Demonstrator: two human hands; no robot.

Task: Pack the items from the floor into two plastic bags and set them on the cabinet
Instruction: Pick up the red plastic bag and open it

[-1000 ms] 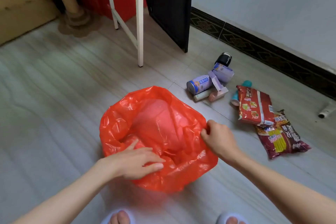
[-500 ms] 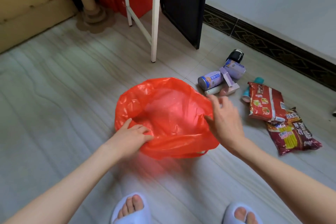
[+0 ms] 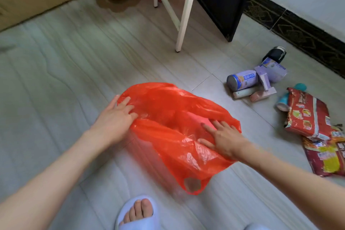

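Both forearms are bare to the near frame edge, with no sleeves showing, and the one foot in full view wears a pale lavender open-toe slipper [image 3: 138,216] with a broad strap.

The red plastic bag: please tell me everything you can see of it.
The red plastic bag is thin, glossy, translucent and crumpled, lying on the pale floor with its mouth spread open. A handle loop points toward the slipper. The left hand holds its left rim; the right hand rests flat on its right side. Whether anything is inside cannot be told.
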